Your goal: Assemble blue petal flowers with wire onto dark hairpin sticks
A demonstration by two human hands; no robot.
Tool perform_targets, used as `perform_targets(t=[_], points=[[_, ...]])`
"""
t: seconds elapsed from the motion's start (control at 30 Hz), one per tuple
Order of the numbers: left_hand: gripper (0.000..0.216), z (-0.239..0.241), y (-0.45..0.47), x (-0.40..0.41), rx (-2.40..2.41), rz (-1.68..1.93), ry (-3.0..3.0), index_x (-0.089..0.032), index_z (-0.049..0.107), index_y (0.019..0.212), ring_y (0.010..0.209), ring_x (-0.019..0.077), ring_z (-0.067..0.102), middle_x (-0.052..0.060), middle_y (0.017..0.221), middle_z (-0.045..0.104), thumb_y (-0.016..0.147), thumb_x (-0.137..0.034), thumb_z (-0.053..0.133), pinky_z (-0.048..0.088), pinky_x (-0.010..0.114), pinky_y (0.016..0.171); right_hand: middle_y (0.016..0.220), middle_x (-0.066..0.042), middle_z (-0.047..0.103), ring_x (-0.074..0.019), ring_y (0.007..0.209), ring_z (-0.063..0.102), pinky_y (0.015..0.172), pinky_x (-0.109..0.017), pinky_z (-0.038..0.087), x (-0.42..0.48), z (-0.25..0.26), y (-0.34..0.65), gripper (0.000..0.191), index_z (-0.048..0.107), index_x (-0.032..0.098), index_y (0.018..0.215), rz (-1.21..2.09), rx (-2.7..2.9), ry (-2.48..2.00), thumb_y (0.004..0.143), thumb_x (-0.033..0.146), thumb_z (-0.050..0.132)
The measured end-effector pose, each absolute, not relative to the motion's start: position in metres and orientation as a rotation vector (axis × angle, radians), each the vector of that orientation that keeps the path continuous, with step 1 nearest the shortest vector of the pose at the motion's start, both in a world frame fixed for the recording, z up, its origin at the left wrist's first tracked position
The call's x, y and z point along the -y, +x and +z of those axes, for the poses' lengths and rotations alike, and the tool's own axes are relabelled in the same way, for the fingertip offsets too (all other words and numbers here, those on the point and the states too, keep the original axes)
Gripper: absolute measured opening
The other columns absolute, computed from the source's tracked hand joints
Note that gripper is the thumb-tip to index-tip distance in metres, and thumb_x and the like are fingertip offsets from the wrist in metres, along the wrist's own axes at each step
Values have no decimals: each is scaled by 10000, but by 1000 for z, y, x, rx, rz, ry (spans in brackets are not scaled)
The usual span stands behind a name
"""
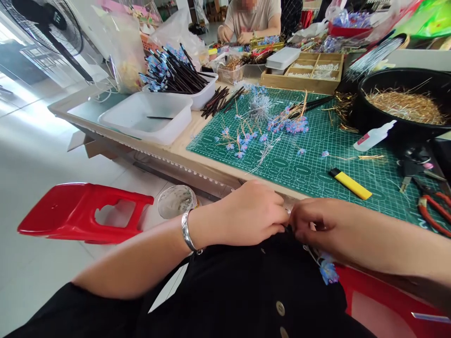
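My left hand (248, 213) and my right hand (322, 227) meet just below the table's front edge, over my black-clothed lap. Both are closed in a pinch on a thin wire piece. A small blue flower (328, 271) hangs from that piece under my right hand. My left wrist wears a silver bangle (187, 232). On the green cutting mat (299, 159) lie more blue flowers on wires (287, 124), a yellow lighter (350, 184) and a small white bottle (374, 136).
A white tray (150, 115) and a tray of dark sticks (176, 70) stand at the left. A black bowl of gold wire (405, 103), red pliers (435, 211), a wooden bead box (306, 70), a red stool (82, 213). Another person sits at the far side.
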State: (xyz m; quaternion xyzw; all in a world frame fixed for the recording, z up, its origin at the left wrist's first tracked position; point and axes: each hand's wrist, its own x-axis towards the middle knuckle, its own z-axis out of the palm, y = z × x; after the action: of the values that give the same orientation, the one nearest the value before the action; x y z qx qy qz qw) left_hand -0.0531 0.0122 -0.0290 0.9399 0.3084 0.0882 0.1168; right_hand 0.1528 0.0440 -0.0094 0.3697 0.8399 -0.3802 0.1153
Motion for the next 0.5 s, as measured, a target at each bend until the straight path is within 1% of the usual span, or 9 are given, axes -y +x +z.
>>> perform_targets(t=[0.1,0.17,0.23,0.3,0.4,0.5], points=[[203,-27,-56,-12,-837,317,2742,-184,759,928,818,201,611,32,818,702,958,-270,578,375,377,750,817,-9,627,-153,724,557,649,-261,441,-59,-12,163,209,613,198,724,-1507,-2346,895,866,334,541],[192,-26,-57,-11,-806,334,2713,-183,759,947,821,191,614,27,836,713,957,-258,582,378,371,763,851,-7,621,-153,777,567,705,-260,460,-64,-13,169,200,625,195,746,-1601,-2354,773,881,336,580],[179,-25,-57,-11,-775,324,2683,-178,760,945,820,179,621,24,847,728,951,-248,596,381,362,771,909,-8,620,-156,853,577,760,-262,463,-64,-10,172,172,634,197,769,-1568,-2396,706,897,305,592],[168,-25,-57,-12,-755,296,2655,-175,760,944,822,171,630,23,868,744,946,-236,604,383,353,776,961,-8,602,-155,905,573,778,-260,456,-62,-6,171,164,631,202,773,-1477,-2453,664,912,273,580],[153,-27,-57,-13,-755,274,2626,-178,759,942,827,168,640,23,888,752,937,-222,613,382,349,766,995,-15,565,-157,924,555,780,-270,446,-60,-1,164,212,607,195,741,-1376,-2523,589,932,274,560],[147,-30,-56,-13,-775,293,2625,-180,757,925,823,174,643,24,872,747,932,-223,617,376,352,748,1002,-24,563,-161,942,555,817,-280,450,-62,-4,161,224,604,183,715,-1441,-2550,553,925,247,557]])
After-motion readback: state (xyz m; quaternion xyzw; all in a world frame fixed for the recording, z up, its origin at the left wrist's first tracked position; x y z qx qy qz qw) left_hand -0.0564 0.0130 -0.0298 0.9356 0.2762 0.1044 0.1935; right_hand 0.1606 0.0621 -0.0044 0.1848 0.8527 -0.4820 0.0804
